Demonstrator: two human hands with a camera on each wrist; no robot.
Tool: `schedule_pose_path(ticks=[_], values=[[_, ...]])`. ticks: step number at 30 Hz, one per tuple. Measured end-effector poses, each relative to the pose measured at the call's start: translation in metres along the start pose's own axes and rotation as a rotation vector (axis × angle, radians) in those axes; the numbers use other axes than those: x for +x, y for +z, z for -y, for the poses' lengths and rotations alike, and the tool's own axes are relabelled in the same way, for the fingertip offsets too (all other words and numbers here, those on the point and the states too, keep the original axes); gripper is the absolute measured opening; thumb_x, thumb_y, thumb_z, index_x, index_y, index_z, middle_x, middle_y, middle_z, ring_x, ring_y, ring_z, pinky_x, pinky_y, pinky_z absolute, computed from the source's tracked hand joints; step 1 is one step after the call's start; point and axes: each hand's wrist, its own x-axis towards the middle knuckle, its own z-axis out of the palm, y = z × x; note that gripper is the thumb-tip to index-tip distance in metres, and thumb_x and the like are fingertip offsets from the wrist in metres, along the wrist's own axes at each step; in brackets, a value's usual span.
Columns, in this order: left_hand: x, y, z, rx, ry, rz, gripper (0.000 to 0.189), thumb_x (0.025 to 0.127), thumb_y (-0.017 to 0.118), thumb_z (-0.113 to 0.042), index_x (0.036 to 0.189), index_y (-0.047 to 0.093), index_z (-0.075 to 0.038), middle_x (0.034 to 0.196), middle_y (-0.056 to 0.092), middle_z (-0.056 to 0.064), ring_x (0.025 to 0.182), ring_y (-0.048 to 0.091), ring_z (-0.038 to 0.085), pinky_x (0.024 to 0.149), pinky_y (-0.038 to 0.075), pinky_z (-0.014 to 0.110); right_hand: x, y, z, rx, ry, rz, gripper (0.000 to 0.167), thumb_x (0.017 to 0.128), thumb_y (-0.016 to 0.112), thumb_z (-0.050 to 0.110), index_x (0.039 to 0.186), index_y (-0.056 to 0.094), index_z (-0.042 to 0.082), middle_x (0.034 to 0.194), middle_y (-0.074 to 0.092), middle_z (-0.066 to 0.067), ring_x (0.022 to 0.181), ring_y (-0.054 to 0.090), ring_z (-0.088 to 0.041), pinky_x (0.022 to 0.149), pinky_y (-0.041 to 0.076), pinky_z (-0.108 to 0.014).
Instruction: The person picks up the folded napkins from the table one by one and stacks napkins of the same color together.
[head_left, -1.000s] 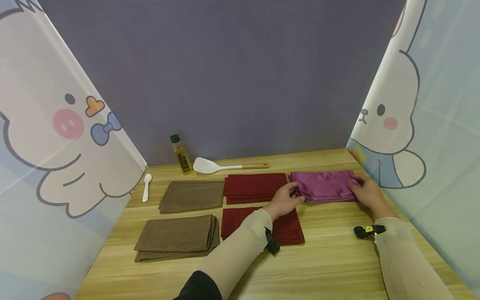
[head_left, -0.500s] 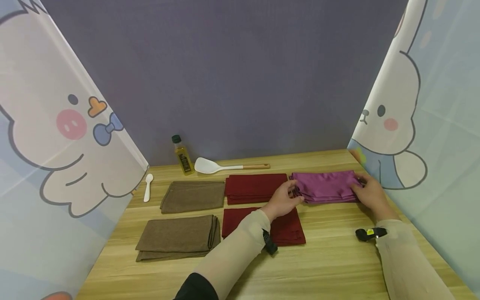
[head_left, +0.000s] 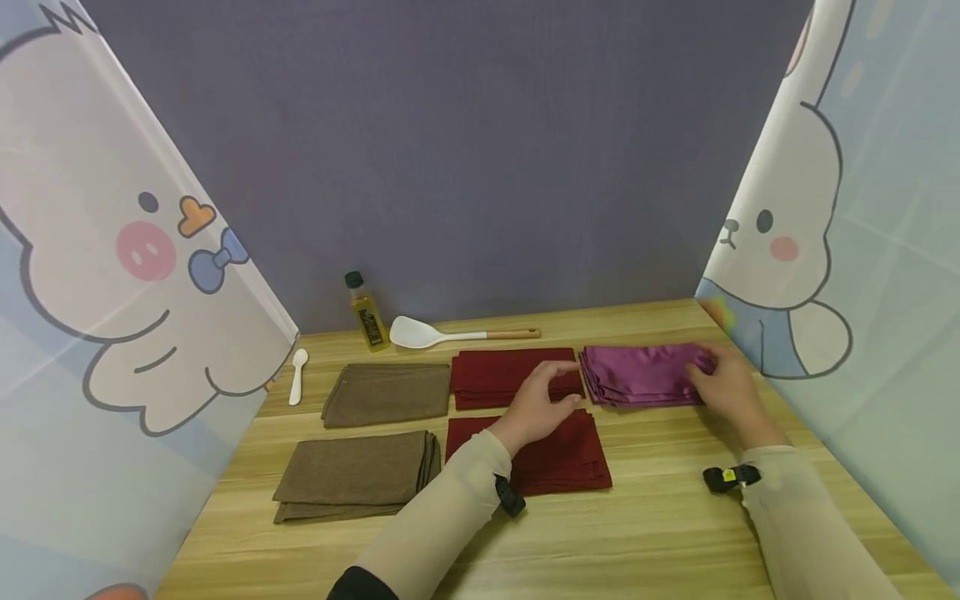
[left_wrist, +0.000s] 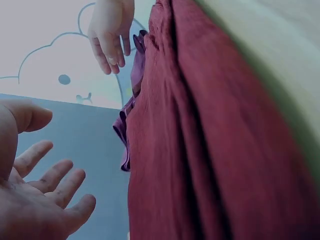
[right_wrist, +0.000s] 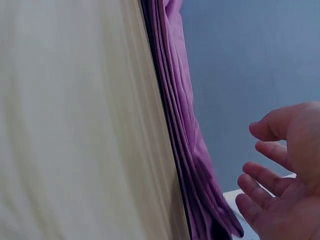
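A folded shiny purple cloth point(head_left: 637, 375) lies at the back right of the table. My right hand point(head_left: 727, 387) hovers over its right end; in the right wrist view that hand point(right_wrist: 287, 200) has loosely bent fingers, apart from the purple cloth point(right_wrist: 172, 75). My left hand point(head_left: 534, 408) is above two folded dark red cloths, one at the back point(head_left: 487, 375) and one in front point(head_left: 562, 458). The left wrist view shows the left hand point(left_wrist: 40, 200) with spread fingers and nothing in them, beside a red cloth point(left_wrist: 230, 130).
Two folded brown cloths, a back one point(head_left: 386, 394) and a front one point(head_left: 352, 471), lie on the left of the wooden table point(head_left: 637, 533). Behind stand an oil bottle point(head_left: 367, 312) and a lying white spatula point(head_left: 412, 333). A small white spoon point(head_left: 297, 379) lies far left.
My left hand has moved left, away from the purple cloth's left end, to over the red cloths. My right hand has shifted slightly left at the right end. The cloths look unmoved.
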Motion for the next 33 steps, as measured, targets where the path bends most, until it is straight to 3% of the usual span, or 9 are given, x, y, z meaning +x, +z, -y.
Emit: schedule_pose_path(ticks=[9, 23, 28, 33], values=[[-0.020, -0.017, 0.006, 0.054, 0.040, -0.044, 0.046, 0.102, 0.070, -0.018, 0.146, 0.058, -0.025, 0.147, 0.053, -0.007, 0.140, 0.049, 0.019, 0.112, 0.044, 0.053, -0.004, 0.010, 0.015, 0.020, -0.041, 0.019, 0.044, 0.099, 0.068, 0.008, 0.138, 0.056, -0.010, 0.136, 0.052, -0.040, 0.128, 0.046, -0.060, 0.104, 0.037, -0.073], [-0.043, -0.045, 0.021, 0.071, 0.041, -0.099, 0.039, 0.103, 0.070, -0.016, 0.140, 0.061, -0.026, 0.139, 0.057, -0.005, 0.133, 0.053, 0.034, 0.109, 0.045, 0.056, -0.013, 0.024, 0.045, 0.095, -0.088, 0.058, 0.043, 0.102, 0.069, 0.012, 0.138, 0.058, -0.008, 0.131, 0.060, -0.035, 0.121, 0.055, -0.053, 0.100, 0.042, -0.068], [-0.053, -0.054, 0.026, 0.097, 0.018, -0.117, 0.039, 0.103, 0.070, -0.020, 0.139, 0.061, -0.028, 0.138, 0.057, -0.006, 0.131, 0.054, 0.027, 0.108, 0.046, 0.056, -0.018, 0.031, 0.057, 0.137, -0.120, 0.085, 0.042, 0.101, 0.069, 0.008, 0.138, 0.059, -0.007, 0.129, 0.063, -0.033, 0.119, 0.058, -0.051, 0.101, 0.045, -0.065], [-0.066, -0.063, 0.028, 0.116, 0.001, -0.131, 0.039, 0.101, 0.072, -0.016, 0.138, 0.063, -0.024, 0.137, 0.059, -0.005, 0.131, 0.055, 0.029, 0.107, 0.046, 0.056, -0.021, 0.041, 0.063, 0.150, -0.133, 0.148, 0.045, 0.101, 0.071, 0.009, 0.141, 0.058, -0.006, 0.133, 0.063, -0.031, 0.119, 0.060, -0.050, 0.101, 0.047, -0.063]])
